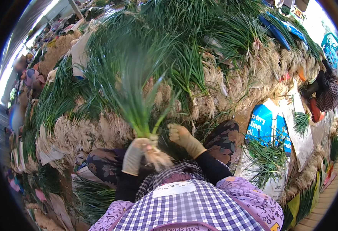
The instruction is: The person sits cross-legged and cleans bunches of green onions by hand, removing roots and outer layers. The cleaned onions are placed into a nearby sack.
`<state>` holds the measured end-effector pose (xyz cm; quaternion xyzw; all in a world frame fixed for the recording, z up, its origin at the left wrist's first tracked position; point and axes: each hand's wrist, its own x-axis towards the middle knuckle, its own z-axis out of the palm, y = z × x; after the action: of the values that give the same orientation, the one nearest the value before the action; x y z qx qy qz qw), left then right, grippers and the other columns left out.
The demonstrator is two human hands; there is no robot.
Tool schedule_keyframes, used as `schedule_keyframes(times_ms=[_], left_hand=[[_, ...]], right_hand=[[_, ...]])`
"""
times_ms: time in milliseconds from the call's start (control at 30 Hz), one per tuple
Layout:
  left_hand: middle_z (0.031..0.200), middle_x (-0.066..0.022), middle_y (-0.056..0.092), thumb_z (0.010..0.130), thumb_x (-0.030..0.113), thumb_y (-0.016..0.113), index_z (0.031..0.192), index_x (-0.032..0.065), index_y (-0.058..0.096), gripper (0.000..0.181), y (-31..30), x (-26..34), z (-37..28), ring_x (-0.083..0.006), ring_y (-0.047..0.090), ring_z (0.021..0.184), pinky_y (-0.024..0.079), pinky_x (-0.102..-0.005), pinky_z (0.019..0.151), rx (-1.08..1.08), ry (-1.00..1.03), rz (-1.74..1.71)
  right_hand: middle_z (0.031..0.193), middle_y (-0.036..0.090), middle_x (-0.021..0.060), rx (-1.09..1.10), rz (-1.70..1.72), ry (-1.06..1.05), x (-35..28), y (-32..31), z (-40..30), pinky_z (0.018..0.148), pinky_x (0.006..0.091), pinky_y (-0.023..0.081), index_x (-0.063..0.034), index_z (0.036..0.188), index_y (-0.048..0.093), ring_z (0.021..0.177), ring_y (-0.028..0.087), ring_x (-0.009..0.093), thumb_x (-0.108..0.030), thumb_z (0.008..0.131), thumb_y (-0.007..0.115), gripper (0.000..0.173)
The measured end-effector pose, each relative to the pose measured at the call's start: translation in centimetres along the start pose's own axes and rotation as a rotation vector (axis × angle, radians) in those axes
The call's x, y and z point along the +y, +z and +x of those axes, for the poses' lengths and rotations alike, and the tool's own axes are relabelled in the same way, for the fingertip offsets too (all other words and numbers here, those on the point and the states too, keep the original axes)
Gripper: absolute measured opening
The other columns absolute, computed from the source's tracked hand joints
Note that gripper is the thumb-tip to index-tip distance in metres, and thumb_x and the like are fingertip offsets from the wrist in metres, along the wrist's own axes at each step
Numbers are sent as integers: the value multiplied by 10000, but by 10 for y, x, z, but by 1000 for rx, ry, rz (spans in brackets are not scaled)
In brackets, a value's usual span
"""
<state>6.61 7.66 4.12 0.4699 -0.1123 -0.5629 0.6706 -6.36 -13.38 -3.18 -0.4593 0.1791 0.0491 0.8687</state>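
My left hand (135, 154), in a pale work glove, grips a bunch of green onions (141, 118) near its base. The long green leaves point up and away from me, partly blurred, and the pale stringy roots (158, 158) hang out below the hand toward my lap. One leaf bends off to the right side of the bunch. Just right of it my right hand (184, 138), also gloved, is held with curled fingers, apart from the stems. I see nothing in it, though its palm side is hidden.
A long heap of green onions (192, 60) lies before me, with roots (79, 138) facing my knees. To my right, loose leaves (264, 161) lie on a blue and white printed bag (268, 121). Another person (328, 89) sits at the far right. More onions (92, 197) lie lower left.
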Motion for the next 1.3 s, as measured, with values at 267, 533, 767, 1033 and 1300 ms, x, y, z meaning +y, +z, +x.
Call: schedule_keyframes(times_ms=[267,533,767,1033,1300], left_hand=[[886,-98,595,871,98,567,1038,46,497,188,0,177,-61,-176,585,875,535,-249,662,-894,292,-676],[865,-70,570,769,46,601,954,-10,563,197,75,115,54,-123,535,642,534,-201,604,230,279,-74],[701,-98,647,807,53,579,796,-30,632,99,35,5,80,-140,600,547,498,-245,495,12,-62,-220],[621,-103,620,778,41,609,774,-31,639,78,56,11,79,-177,586,513,482,-268,498,139,-174,-176],[661,-68,603,809,110,564,819,-26,612,145,42,7,72,-144,558,571,453,-245,517,81,-238,65]], right_hand=[[957,636,102,-196,-1844,35,-11,-49,-53,675,398,511,-72,952,635,827,616,312,-311,833,515,292],[974,645,202,675,-938,172,-84,-124,-2,816,388,484,-30,1067,618,918,626,337,-406,839,537,447],[895,660,143,387,-989,-209,-63,46,-66,721,321,487,-91,1151,591,792,636,261,-306,865,586,359],[957,657,113,464,-981,-83,-109,7,-64,795,305,482,-40,1266,486,841,629,208,-344,858,580,517],[829,660,83,228,-1239,-261,-77,1,-17,664,309,483,-18,1015,618,685,609,168,-409,877,536,423]])
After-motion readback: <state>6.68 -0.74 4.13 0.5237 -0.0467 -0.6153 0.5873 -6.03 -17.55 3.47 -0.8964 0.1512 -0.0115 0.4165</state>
